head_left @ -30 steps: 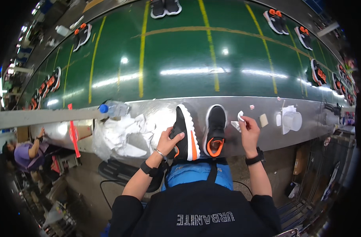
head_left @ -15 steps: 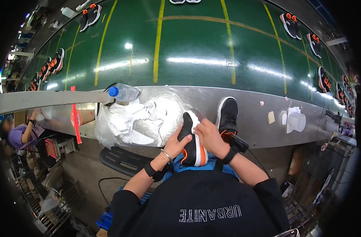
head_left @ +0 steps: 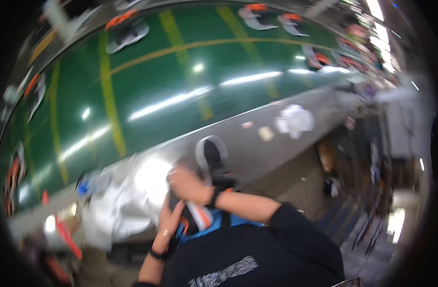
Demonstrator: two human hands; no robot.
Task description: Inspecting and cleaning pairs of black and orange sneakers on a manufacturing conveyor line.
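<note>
My left hand (head_left: 169, 217) is closed on the side of a black sneaker (head_left: 196, 215) with a white sole and orange patches, its heel end near my lap. Bent over the sneaker's toe end is my right hand (head_left: 189, 185), blurred by motion, with its fingers curled in. Whatever lies between those fingers is hidden. A second black sneaker (head_left: 213, 155) with a white sole rim rests on the metal ledge (head_left: 252, 158), just beyond my right hand and apart from it.
Crumpled white paper and plastic (head_left: 116, 210) lies to the left, beside a blue-capped bottle (head_left: 83, 187). On the ledge to the right are a cream block (head_left: 265, 133) and a white crumpled item (head_left: 295, 121). More sneakers (head_left: 128, 34) stand on the green surface (head_left: 147, 95) beyond.
The view has swung to the right and blurred. My right hand has moved over the toe end of the held sneaker, while my left hand keeps its hold.
</note>
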